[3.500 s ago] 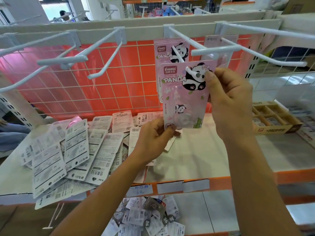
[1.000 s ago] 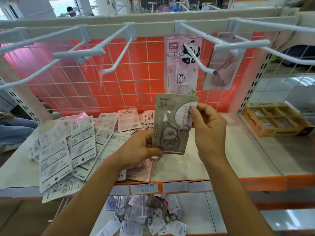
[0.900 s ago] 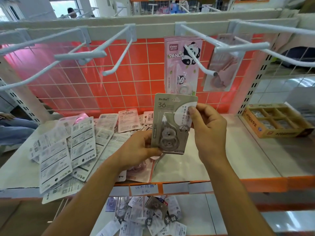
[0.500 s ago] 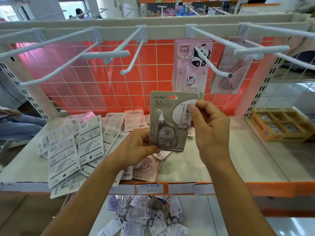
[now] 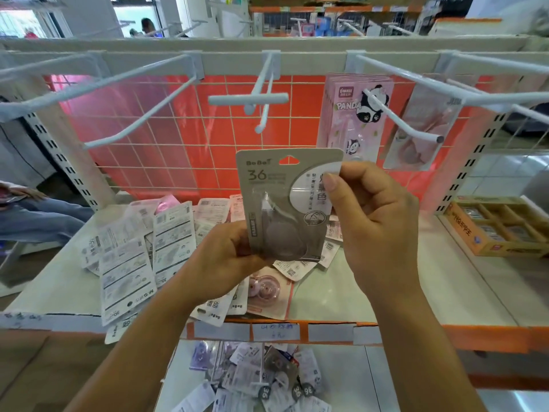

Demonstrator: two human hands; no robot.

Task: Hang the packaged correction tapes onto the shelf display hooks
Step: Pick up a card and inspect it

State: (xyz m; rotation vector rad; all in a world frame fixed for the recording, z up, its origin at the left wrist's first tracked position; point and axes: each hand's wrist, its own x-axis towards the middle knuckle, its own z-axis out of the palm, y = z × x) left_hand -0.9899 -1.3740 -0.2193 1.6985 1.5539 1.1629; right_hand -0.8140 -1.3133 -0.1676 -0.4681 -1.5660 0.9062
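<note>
A person held one grey correction tape pack [image 5: 285, 203] up with both hands. The left hand [image 5: 222, 257] gripped the pack's bottom left corner, with the fingers curled round it. The right hand [image 5: 377, 221] pinched the top right edge, with the thumb on the front. The pack stood upright and its front faced the person. It had a big "36" on it and a small hole at the top.

The pack was not on any hook. It was in the air, in the middle, lower than the tip of the white middle hook [image 5: 263, 114], which had nothing on it.

To the right, some pink panda packs [image 5: 356, 114] hung on another white hook [image 5: 401, 117]. Further right hung a plain pink pack [image 5: 421, 132], too blurry to read. Behind the hooks was a red grid wall [image 5: 166, 135].

Under the hands was a pale shelf [image 5: 445, 286] with an orange front edge. A messy pile of packs [image 5: 133, 254] lay on its left side, most of them with the backs up. A pink tape pack [image 5: 267, 289] lay just under the hands, near the front edge. On the far right of the shelf sat a yellow box [image 5: 499, 227] with little square spaces inside.

More packs [image 5: 261, 379] lay in a heap on the lower shelf, near the person.
</note>
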